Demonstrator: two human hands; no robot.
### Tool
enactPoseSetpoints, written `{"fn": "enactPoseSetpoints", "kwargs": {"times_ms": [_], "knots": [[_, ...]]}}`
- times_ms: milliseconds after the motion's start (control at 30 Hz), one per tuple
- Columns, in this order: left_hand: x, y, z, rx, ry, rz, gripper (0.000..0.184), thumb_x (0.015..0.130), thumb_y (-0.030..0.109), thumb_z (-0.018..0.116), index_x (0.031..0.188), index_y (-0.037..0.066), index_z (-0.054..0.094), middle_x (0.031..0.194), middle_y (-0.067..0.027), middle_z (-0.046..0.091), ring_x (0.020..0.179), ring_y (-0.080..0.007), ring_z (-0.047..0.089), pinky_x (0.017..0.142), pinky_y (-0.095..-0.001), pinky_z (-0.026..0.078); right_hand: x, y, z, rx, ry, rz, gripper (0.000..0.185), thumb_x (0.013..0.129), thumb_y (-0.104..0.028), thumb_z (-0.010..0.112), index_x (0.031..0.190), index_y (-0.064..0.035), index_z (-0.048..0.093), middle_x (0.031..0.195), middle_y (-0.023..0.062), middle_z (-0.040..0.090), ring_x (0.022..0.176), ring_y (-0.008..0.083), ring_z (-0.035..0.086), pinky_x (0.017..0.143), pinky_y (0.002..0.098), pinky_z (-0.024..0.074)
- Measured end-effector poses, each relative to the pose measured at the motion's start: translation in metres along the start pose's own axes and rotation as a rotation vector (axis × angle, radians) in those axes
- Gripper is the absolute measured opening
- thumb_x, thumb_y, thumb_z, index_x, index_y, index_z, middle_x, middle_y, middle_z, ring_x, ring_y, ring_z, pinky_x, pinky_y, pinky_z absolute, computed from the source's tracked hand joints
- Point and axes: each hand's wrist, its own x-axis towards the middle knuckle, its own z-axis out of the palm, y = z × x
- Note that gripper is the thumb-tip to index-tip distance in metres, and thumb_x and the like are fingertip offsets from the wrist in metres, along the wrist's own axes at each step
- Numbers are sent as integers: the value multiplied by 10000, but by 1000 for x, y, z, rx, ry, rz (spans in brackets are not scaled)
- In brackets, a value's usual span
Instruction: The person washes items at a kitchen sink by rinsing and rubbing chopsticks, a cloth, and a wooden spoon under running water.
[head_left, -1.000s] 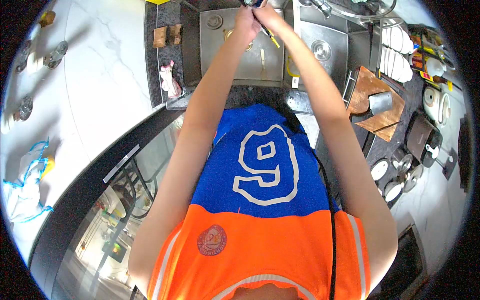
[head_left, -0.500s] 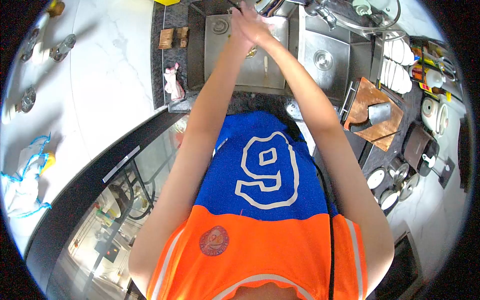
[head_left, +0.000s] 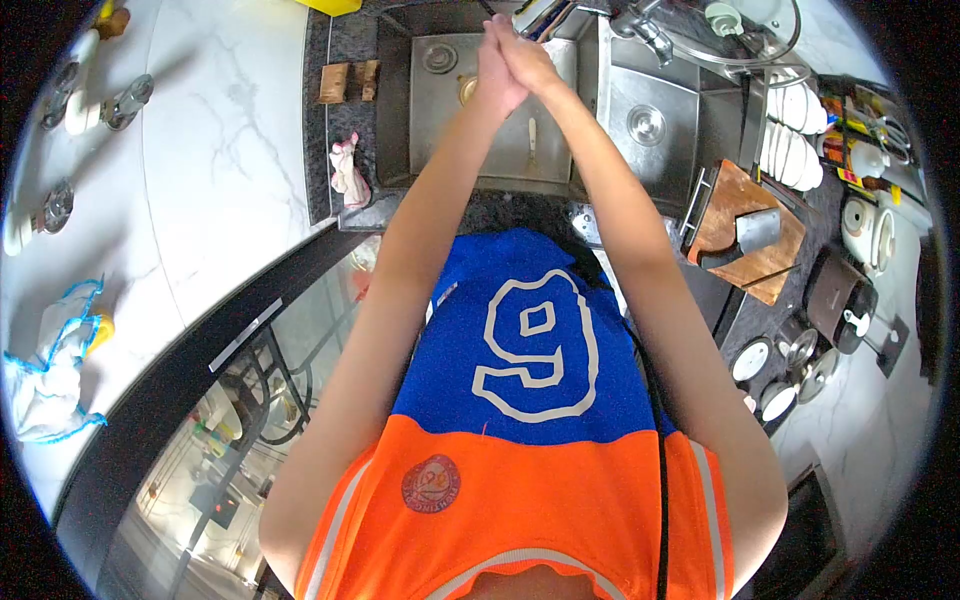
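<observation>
Over the left basin of a steel sink [head_left: 430, 150], my left hand [head_left: 496, 78] and my right hand [head_left: 525, 62] are pressed palm to palm. Their fingers are stretched out towards the back of the basin, and neither hand shows an object in it. The left palm is mostly covered by the right. Close beside the right fingers is a shiny chrome fixture [head_left: 545, 18]. On the basin floor lie a white-handled utensil [head_left: 532, 130] and a small round gold-coloured thing [head_left: 466, 90], partly behind my left hand.
The right basin [head_left: 680, 140] has a tap [head_left: 650, 38] behind it. A cleaver [head_left: 758, 230] lies on a wooden board [head_left: 725, 210] at the right, near white dishes [head_left: 790, 155]. Left of the sink are a pink-white cloth [head_left: 348, 170] and brown blocks [head_left: 334, 83].
My hands have slid against each other, the right shifting slightly towards the chrome fixture. More of the gold-coloured thing shows now, left of my hands. The camera view has shifted slightly.
</observation>
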Motion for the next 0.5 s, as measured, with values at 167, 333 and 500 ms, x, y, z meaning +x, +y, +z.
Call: {"fn": "enactPoseSetpoints", "kwargs": {"times_ms": [167, 333, 500], "knots": [[-6, 13, 0, 21, 3, 21, 644, 827, 580, 355, 1247, 93, 354, 1227, -146, 435, 1064, -352, 441, 918, -474, 352, -19, -8, 18, 48, 92, -278, 796, 789, -674, 205, 1269, -68, 395, 1219, 244, 446, 1177, 467, 323, 1020, 528, 80], [-11, 13, 7, -33, 82, 134, 579, 831, 512, 429, 1197, 68, 364, 1219, -138, 439, 1079, -339, 434, 916, -454, 364, -17, -4, 24, -221, 275, -496, 723, 824, -625, 172, 1345, -133, 268, 1188, 245, 473, 1159, 491, 332, 940, 656, 19], [-3, 4, 4, 432, 134, 447, 461, 860, 444, 430, 1096, 49, 415, 1172, -147, 474, 1043, -339, 463, 904, -462, 377, -13, -3, -5, -216, -74, -551, 583, 888, -490, 201, 1281, -84, 347, 1336, 248, 271, 1211, 387, 305, 992, 375, 267]]}}
